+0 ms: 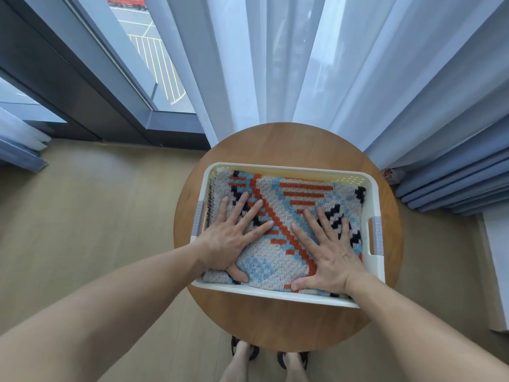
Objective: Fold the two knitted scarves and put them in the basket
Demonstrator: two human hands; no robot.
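Our fingers (259,206) are straight and fanned wide, gripping nothing. The left hand (234,238) lies palm-down toward 8 o'clock and the right hand (327,252) toward 4 o'clock on the folded knitted scarf (297,194), grey-white with orange, pale blue and black patterning. It fills the white rectangular plastic basket (289,168), which sits mid-way on the round brown wooden table (275,142), its grips at 9 and 3 o'clock. A sheer white curtain (248,64) hangs at 12 o'clock. We judge this to be the final pressing-down. We cannot tell whether the second scarf lies underneath. Next we should lift both palms straight up without dragging the knit, then check both scarves are in.
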